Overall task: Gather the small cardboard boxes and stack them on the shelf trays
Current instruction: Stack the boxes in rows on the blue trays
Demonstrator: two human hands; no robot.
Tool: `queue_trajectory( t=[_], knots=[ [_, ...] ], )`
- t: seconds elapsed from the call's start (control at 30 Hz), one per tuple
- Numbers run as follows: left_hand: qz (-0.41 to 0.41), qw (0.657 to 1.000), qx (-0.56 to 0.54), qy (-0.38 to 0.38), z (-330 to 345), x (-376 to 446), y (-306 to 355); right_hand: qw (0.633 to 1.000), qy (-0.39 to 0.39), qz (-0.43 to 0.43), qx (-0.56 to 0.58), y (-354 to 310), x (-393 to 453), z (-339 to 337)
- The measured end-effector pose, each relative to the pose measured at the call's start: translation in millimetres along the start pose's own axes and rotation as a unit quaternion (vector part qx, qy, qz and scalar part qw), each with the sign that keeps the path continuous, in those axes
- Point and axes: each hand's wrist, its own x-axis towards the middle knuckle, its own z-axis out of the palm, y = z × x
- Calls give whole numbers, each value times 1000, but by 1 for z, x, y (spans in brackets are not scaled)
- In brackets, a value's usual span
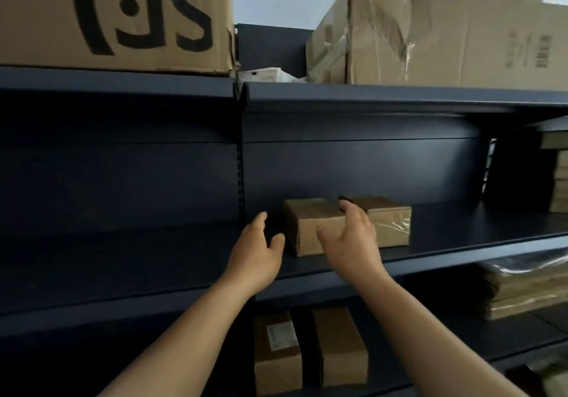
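Observation:
Two small cardboard boxes stand side by side on the dark middle shelf tray (461, 243). The left box (310, 230) sits between my hands. My left hand (259, 249) is open just left of it, fingers apart, not touching. My right hand (350, 236) is open in front of its right side, fingertips near the gap between the boxes; contact cannot be told. The right box (390, 221) has clear tape on its front. Two more small boxes (276, 353) (341, 347) lie on the shelf below.
Large cardboard cartons (113, 15) (430, 37) stand on the top shelf. Flat stacked packs (522, 292) lie at lower right, more stacked boxes (558, 175) at far right. A slotted upright (241, 163) divides the shelf bays.

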Motion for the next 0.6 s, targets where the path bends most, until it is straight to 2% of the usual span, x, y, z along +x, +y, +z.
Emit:
queue_trajectory(
  t=[0.17,0.33,0.47,0.6],
  knots=[
    [-15,998,-12,-61,28,50,9,995,53,62,-59,34,42,-22],
    [-83,992,-3,-94,48,95,11,984,68,143,-78,63,78,-33],
    [-128,983,-15,-127,66,115,5,977,50,176,-111,89,99,-36],
    [-151,981,-11,-125,80,131,8,976,8,171,-132,107,120,-28]
  ],
)
